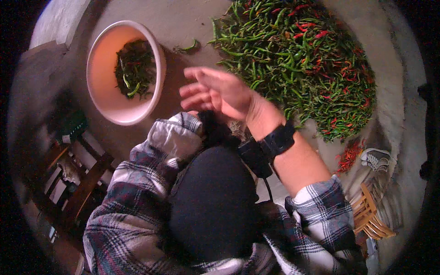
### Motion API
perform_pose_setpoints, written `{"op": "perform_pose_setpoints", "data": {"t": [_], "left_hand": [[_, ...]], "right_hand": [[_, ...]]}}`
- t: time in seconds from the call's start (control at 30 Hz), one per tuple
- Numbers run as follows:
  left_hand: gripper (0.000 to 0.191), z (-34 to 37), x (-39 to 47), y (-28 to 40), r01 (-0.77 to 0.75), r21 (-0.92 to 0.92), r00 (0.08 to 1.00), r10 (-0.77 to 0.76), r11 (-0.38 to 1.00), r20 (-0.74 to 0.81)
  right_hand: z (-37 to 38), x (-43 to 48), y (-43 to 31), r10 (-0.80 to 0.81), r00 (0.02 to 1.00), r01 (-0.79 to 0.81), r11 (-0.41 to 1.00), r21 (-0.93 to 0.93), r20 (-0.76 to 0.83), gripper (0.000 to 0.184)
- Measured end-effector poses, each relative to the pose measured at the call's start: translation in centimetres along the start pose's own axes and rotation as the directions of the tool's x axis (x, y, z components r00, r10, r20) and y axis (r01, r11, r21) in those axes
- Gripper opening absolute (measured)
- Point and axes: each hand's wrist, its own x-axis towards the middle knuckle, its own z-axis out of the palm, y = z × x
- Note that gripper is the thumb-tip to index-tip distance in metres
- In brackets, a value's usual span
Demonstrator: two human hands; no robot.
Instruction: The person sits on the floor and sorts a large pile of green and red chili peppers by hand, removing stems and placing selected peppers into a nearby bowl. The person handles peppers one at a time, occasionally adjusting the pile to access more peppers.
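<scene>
My right hand (pixel 216 90) reaches in from the right with a black strapped device on its wrist. Its slightly blurred fingers are apart and no object shows in them. Just below, only a sliver of my left hand (pixel 194 113) shows past the plaid cuff; the rest is hidden, so its grip cannot be told. Left of both hands, a round plastic tub (pixel 99 75), pinkish inside, holds dark green stems and chili peppers (pixel 132 75). A large heap of green and red chili peppers (pixel 285 58) covers the floor at the upper right, beyond my right wrist.
One green chili pepper (pixel 192 46) lies on the floor between tub and heap. Red chili peppers (pixel 350 156) form a small pile at the right, beside a grey shoe (pixel 375 159). A wooden chair (pixel 367 213) stands at the lower right. Dark wooden furniture (pixel 86 182) is at the lower left.
</scene>
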Motion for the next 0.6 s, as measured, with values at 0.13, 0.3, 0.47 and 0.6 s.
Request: {"op": "perform_pose_setpoints", "data": {"t": [0.13, 0.3, 0.47, 0.6], "left_hand": [[0.012, -0.4, 1.6, 0.9, -0.063, 0.144, 0.996, 0.071, 0.988, -0.052], [0.013, -0.8, 4.0, 3.0, -0.36, 0.61, 0.87, 0.49, 0.706, -0.052], [0.017, -0.3, 4.8, 5.6, -0.267, 0.949, 0.868, 0.469, 0.165, 0.163], [0.014, 1.0, 2.0, 5.8, -0.093, 0.271, 0.996, 0.087, 0.958, 0.035]], "right_hand": [[-4.7, -4.1, 3.2, -0.194, 0.902, 0.248, 0.964, 0.094, -0.386, 0.026], [-10.0, -7.6, 5.0, -0.268, 0.687, 0.394, 0.919, 0.036, -0.675, 0.019], [-12.0, -6.6, 4.8, -0.326, 0.679, 0.329, 0.936, -0.124, -0.658, 0.017], [-12.0, -4.8, 4.3, -0.578, 0.527, 0.338, 0.815, -0.471, -0.622, 0.021]]}}
